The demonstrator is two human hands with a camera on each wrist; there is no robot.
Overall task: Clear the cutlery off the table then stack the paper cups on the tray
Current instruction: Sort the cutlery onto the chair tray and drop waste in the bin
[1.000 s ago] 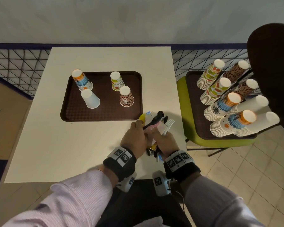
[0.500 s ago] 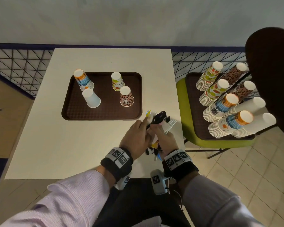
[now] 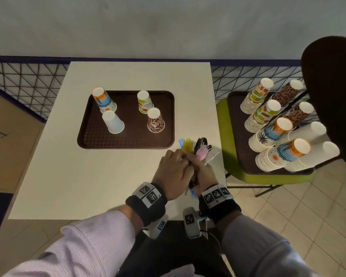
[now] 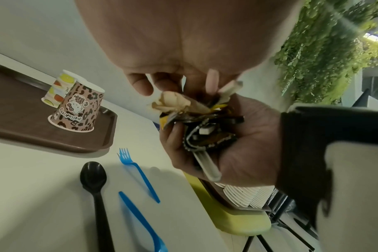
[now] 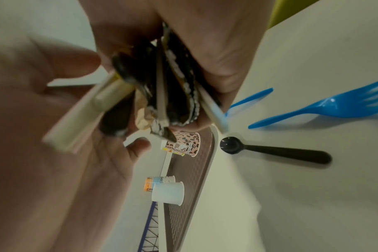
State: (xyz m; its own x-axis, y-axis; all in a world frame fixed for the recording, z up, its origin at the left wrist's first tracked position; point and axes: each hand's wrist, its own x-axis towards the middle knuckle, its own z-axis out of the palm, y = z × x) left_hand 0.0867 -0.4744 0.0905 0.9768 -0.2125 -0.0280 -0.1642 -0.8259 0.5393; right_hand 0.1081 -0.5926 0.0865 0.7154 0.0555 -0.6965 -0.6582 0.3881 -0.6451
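Both hands meet at the table's (image 3: 100, 176) near right corner, at about 4 o'clock from the brown tray (image 3: 88, 140). The right hand (image 3: 205, 173) curls its fingers around a mixed bundle of plastic cutlery (image 3: 200, 151), gripping the handles; fork and spoon heads fan out toward 12 o'clock. The left hand (image 3: 173, 172) closes over the same bundle, its fingers (image 4: 138, 83) curled and pinching at the handles.

Three loose pieces lie on the table beneath the hands: a black spoon (image 4: 95, 184), a blue fork (image 4: 138, 172) and a blue knife (image 4: 140, 220).

Four paper cups stand upside down on the tray, apart and unstacked; the leopard-print cup (image 3: 155, 121) is nearest the hands.

Handling, as a judgement: the cutlery looks light, thin and smooth, so a bundle may splay or slip; gripping mid-handle, all pieces aligned, seems safest. The cups look soft-walled and easily crushed; hold them lightly around the side.
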